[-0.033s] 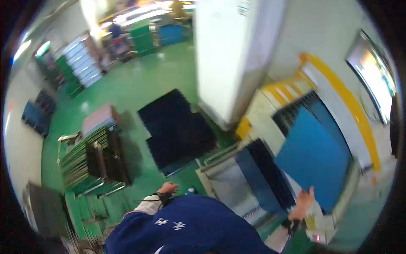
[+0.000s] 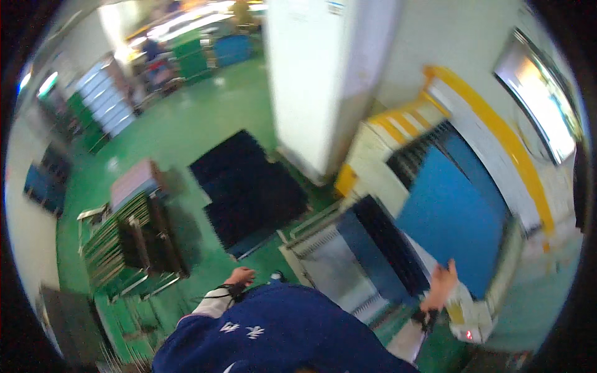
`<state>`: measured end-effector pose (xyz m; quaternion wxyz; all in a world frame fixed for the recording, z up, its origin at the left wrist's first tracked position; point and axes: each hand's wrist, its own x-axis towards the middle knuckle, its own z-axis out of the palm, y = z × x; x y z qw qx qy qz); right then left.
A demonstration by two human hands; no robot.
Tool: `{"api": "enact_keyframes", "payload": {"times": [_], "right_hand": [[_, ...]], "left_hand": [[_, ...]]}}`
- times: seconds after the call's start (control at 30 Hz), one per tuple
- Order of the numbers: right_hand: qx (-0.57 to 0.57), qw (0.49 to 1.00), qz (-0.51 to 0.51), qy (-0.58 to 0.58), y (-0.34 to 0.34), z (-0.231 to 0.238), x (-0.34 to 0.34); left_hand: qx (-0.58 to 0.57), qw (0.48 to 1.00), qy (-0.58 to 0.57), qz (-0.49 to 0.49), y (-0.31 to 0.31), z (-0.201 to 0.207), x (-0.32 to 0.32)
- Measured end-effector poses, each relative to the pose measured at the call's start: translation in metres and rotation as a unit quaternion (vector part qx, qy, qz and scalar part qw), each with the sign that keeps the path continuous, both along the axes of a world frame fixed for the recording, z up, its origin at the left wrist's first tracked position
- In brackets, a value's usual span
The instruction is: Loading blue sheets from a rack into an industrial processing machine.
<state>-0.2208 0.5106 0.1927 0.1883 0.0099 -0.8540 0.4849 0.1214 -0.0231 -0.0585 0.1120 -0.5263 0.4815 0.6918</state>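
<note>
My right hand (image 2: 440, 287) is at the lower edge of a flat blue panel (image 2: 453, 214), its thumb over the edge and the other fingers partly hidden. The panel lies slanted across the bed of a cream machine with yellow trim (image 2: 365, 146). Another blue sheet (image 2: 474, 160) shows beyond it. My left hand (image 2: 241, 277) hangs over the green floor, fingers loosely curled, with nothing visible in it. Below the right hand, to its left, stands a rack (image 2: 300, 264) holding dark and blue panels (image 2: 387, 248) and a pale sheet (image 2: 341, 273).
Dark panels (image 2: 249, 193) lie on the floor ahead. At left are a rack of upright boards (image 2: 121, 239) and a pinkish stack (image 2: 135, 180). A white pillar (image 2: 311, 81) stands beyond, a lit screen (image 2: 540, 93) hangs on the right wall, and crates (image 2: 189, 55) stand far off.
The whole scene has slid slightly left and up in the view. My right hand stays at the blue panel's edge, and my left hand keeps its loose curl.
</note>
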Motion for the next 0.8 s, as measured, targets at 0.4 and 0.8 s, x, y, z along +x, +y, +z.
{"api": "enact_keyframes", "payload": {"times": [0.4,0.8], "right_hand": [[-0.640,0.753,-0.041,-0.148,0.005,-0.029,-0.077],[-0.590,0.757,0.045,-0.275,-0.020,0.008,-0.097]], "left_hand": [[-0.001,0.998,-0.016,-0.061,-0.001,0.006,-0.005],[-0.002,0.999,-0.028,-0.040,-0.002,-0.007,-0.004]]}}
